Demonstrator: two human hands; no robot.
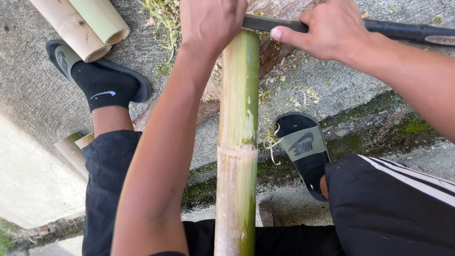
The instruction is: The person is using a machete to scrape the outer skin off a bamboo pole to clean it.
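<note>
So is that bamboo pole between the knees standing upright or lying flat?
Roughly upright. The bamboo pole rises from the ground between the legs toward the camera; the left hand covers its top and the right hand holds a dark blade there.

Left hand (211,21) clamps the bamboo pole (237,137) at top centre; right hand (327,31) grips the dark blade (265,22) laid across it.

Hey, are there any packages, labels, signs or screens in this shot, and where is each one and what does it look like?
No packages, signs or screens.
Logo on sock: left foot, upper left; small white curved mark on black.
Logo on slide strap: right foot, right of the bamboo pole; dark mark and lettering on an olive band.
</note>
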